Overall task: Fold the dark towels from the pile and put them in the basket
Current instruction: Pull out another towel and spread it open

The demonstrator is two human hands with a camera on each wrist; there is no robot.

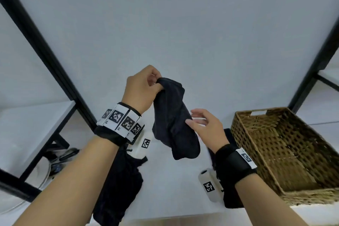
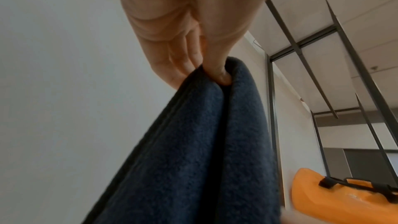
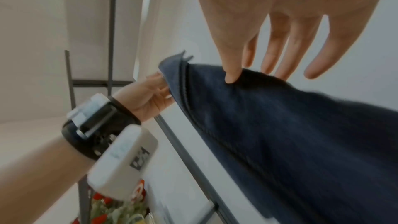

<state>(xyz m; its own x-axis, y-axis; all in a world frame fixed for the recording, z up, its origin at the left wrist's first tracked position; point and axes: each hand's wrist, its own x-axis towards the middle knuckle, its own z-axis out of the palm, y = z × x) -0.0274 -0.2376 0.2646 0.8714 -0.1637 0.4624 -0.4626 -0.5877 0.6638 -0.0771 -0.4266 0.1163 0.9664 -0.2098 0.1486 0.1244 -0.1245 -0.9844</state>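
Note:
A dark blue towel (image 1: 174, 121) hangs bunched in the air above the white table. My left hand (image 1: 156, 82) pinches its top edge between thumb and fingers; the left wrist view shows the thumb pressed into the towel (image 2: 193, 159). My right hand (image 1: 194, 117) is lower on the towel's right side, fingers straight and spread, with only the thumb tip touching the towel (image 3: 301, 125). A pile of dark towels (image 1: 121, 180) lies on the table under my left forearm. The woven wicker basket (image 1: 311, 196) stands at the right and looks empty.
Black shelf posts rise at the left (image 1: 45, 47) and at the right (image 1: 315, 71) behind the basket. A low white shelf (image 1: 27, 124) is at the left with dark items beneath. More dark cloth (image 1: 229, 139) lies by my right wrist. An orange bag (image 2: 344, 198) is nearby.

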